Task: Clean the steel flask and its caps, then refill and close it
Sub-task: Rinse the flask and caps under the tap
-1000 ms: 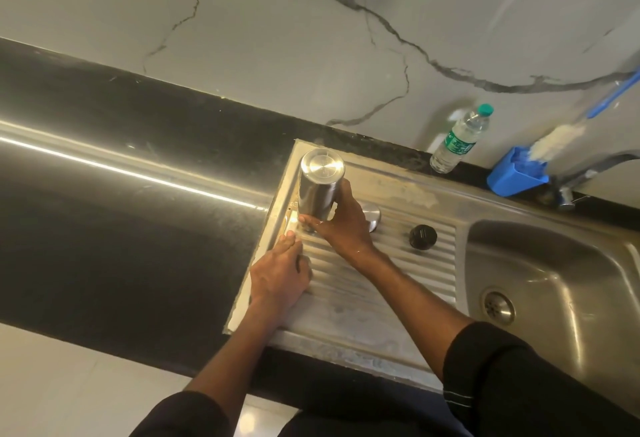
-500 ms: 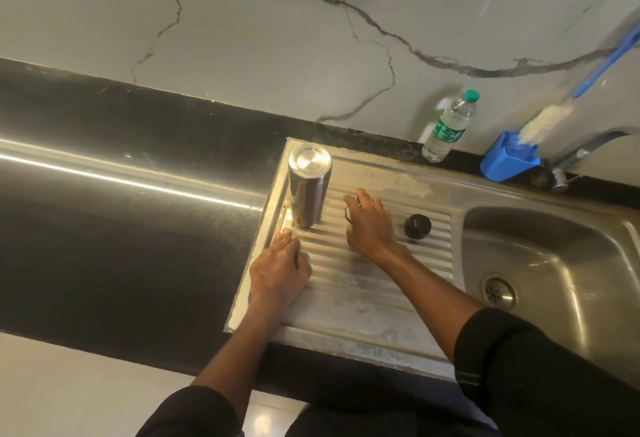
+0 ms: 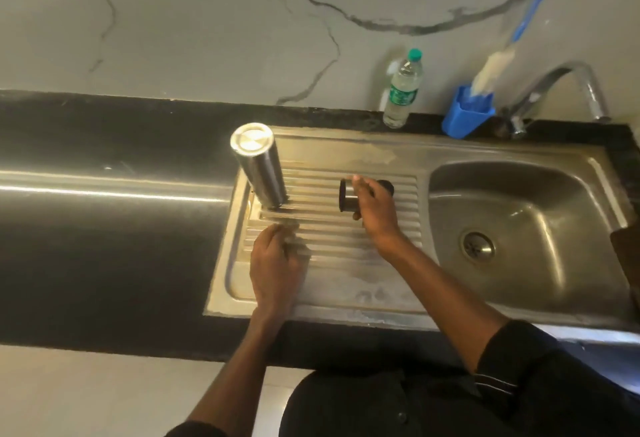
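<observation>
The steel flask (image 3: 259, 165) stands upside down on the ribbed drainboard (image 3: 346, 284), its shiny base up. My right hand (image 3: 375, 209) pinches a steel cap (image 3: 348, 198); a black cap (image 3: 387, 186) seems to lie just behind. My left hand (image 3: 275, 265) rests on the ribs, fingers loosely curled. A water bottle (image 3: 402, 90) and a blue brush holder (image 3: 467, 114) stand by the wall.

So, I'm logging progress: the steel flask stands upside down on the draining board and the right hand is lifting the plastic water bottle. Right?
Not quite. In the head view the right hand holds a steel cap, not the plastic water bottle, which stands untouched by the wall. The steel flask does stand upside down on the draining board.
</observation>
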The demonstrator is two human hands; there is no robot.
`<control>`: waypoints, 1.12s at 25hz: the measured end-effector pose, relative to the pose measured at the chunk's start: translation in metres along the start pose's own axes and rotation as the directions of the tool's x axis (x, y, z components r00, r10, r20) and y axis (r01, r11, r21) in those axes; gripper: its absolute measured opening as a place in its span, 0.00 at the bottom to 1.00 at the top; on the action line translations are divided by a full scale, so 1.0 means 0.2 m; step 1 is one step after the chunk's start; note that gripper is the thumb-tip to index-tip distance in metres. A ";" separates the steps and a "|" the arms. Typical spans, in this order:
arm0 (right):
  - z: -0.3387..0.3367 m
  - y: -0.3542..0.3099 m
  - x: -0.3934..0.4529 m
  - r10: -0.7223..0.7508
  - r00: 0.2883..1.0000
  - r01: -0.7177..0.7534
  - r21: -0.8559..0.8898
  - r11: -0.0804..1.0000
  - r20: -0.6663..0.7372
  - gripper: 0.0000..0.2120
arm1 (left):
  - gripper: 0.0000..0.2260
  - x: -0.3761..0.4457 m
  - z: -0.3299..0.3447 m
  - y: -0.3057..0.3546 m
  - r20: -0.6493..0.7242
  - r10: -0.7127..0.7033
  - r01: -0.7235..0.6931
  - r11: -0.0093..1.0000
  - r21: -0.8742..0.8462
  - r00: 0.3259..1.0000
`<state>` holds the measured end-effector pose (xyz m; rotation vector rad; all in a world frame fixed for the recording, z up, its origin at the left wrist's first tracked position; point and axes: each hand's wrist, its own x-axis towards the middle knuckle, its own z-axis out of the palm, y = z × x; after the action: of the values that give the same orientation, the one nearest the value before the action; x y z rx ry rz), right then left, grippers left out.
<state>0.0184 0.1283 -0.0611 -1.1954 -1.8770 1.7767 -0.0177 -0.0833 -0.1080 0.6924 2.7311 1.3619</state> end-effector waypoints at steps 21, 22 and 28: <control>-1.81 0.36 0.43 0.451 0.892 -0.239 0.880 0.410 0.032 0.20 | 0.10 0.46 1.61 1.50 0.465 0.032 0.008 0.996 -0.084 0.885; -1.83 0.36 0.45 0.445 0.894 -0.241 0.892 0.383 0.050 0.17 | 0.12 0.49 1.67 1.54 0.471 0.027 0.017 0.996 -0.088 0.882; -1.83 0.37 0.61 0.458 0.874 -0.335 0.882 0.331 0.160 0.21 | 0.19 0.67 1.93 1.70 0.532 0.103 -0.077 0.994 -0.071 0.841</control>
<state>0.2275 0.4595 -0.0971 -1.2585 -0.2671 2.3600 0.0702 0.4388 -0.0638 1.0272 2.2370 1.0345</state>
